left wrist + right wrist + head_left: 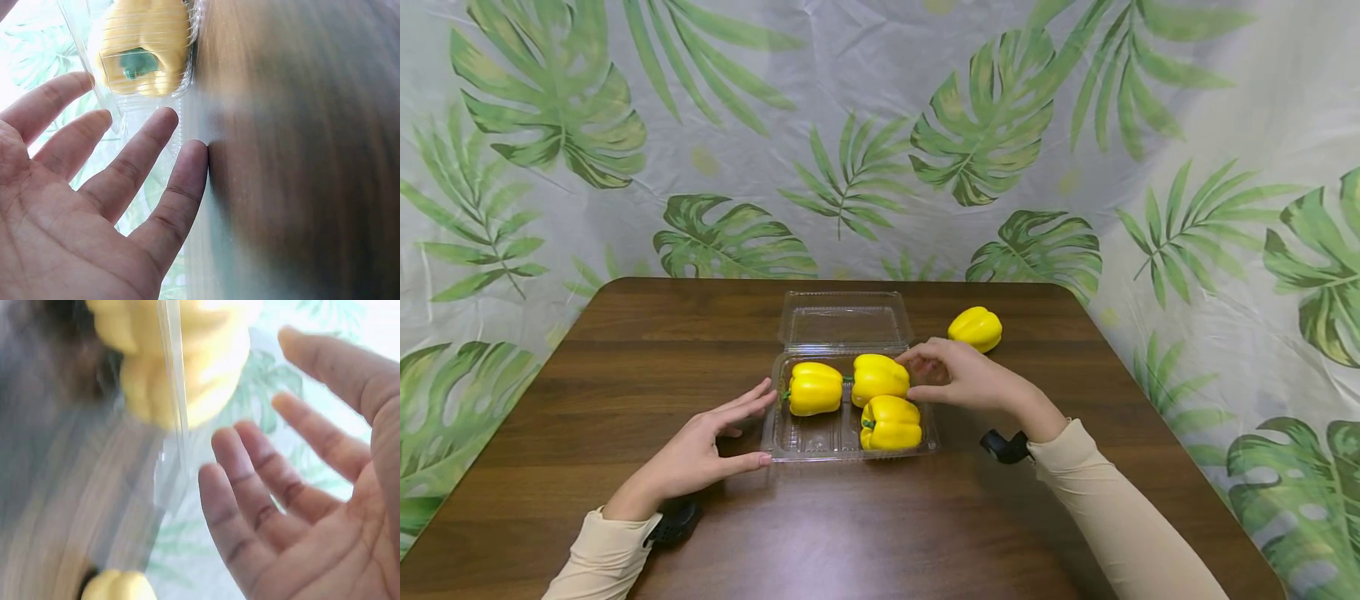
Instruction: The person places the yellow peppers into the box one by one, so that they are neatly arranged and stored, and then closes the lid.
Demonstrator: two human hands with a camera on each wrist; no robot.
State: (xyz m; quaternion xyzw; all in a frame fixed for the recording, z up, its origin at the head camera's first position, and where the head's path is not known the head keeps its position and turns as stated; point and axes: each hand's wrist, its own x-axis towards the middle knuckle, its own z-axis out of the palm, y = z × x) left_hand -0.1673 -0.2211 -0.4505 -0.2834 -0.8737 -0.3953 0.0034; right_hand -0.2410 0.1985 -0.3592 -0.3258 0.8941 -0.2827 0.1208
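Note:
A clear plastic clamshell container lies on the table with its lid folded back. Inside it are three yellow bell peppers: one on the left, one at the back right and one at the front right. By the container's left side, my left hand has its fingers spread, some fingertips at the wall and the thumb near the front corner. My right hand is at the right rim, fingers loosely bent. Its palm looks bare in the right wrist view. Neither hand holds anything.
A fourth yellow bell pepper lies on the brown wooden table, behind my right hand and outside the container. A leaf-patterned cloth hangs behind the table's far edge. Dark cameras sit on both wrists.

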